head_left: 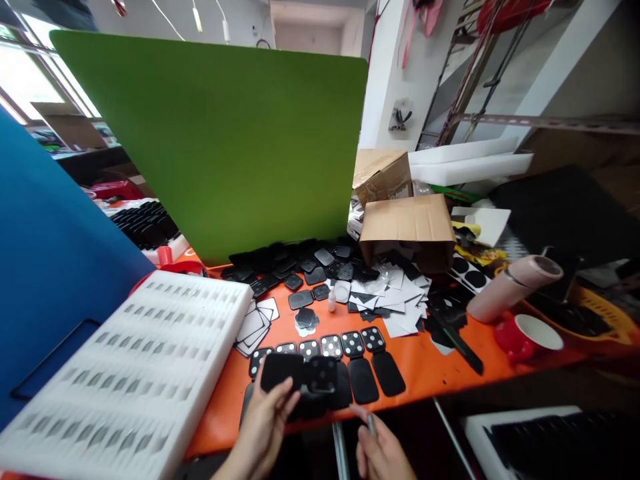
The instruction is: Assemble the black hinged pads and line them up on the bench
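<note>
Holding an opened, hinged black case (283, 371) over the near side of the bench (430, 367), with thumb and fingers of the left hand (266, 415) clamped on it. In the right hand (384, 448), at the bench's near edge, with fingers closed around a slim metallic tool (371, 425) (too blurred to name more exactly). Judging by that one-handed pinch, could slip and land on the row of white-dotted black cases (373, 339) below, knocking them askew. Could also scuff the held case through a stray touch of the tool. So near the front edge, likely to lose a case over the side from a brushing wrist. Worth minding, too: the small white bottle (332, 301), upright among loose pieces, easily tipped by a reach across.

In the slotted white foam tray (213, 367), rows of thin grey pieces (133, 387); in the foam box (477, 433) at lower right, black panels (555, 440); in the yellow-orange basket (620, 330), indistinct dark items; inside the open-mouthed cardboard box (407, 217), mostly shadow, with white sheets (400, 297) spread before it.
</note>
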A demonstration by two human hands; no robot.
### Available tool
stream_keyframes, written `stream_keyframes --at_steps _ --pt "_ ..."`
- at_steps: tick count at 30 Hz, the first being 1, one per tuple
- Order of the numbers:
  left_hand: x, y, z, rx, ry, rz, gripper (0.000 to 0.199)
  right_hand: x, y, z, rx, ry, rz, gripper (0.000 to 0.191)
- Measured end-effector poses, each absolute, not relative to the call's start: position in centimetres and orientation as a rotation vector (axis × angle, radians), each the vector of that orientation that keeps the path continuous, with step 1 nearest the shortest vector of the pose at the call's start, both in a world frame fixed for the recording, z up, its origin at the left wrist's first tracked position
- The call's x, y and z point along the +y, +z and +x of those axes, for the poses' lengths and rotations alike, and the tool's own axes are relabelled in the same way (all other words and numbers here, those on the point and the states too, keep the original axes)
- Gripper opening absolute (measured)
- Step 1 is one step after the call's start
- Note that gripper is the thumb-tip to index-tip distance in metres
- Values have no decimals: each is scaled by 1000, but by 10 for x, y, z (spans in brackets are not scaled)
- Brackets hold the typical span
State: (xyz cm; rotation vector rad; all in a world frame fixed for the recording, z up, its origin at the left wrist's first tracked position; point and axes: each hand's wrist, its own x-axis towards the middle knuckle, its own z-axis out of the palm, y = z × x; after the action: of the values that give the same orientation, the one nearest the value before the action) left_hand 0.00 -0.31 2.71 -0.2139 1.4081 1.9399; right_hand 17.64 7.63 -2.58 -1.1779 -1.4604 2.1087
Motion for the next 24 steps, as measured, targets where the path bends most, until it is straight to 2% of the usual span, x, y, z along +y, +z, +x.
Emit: stream_keyframes --at_steps 5,8,10,13,17,20,24 --pt "-60 51 35 1190 1602 -223 49 78 3 155 -1527 2250 -992 41" --pt "-84 76 31 875 1422 -23 71 99 24 160 -1842 2337 -794 37" --pt "-87 83 29 787 1297 94 74 111 39 161 -2162 2296 -625 32" --pt "-74 70 35 833 1170 175 62 113 55 156 -2506 1987 -581 23" --pt "-48 37 46 986 1365 50 37 99 63 150 -2567 1446 -787 24" --pt "-39 22 51 1130 1375 100 46 90 64 149 -2757 1222 -726 28" --pt "-37 18 55 1505 1310 493 63 85 65 146 -2967 888 -709 30"
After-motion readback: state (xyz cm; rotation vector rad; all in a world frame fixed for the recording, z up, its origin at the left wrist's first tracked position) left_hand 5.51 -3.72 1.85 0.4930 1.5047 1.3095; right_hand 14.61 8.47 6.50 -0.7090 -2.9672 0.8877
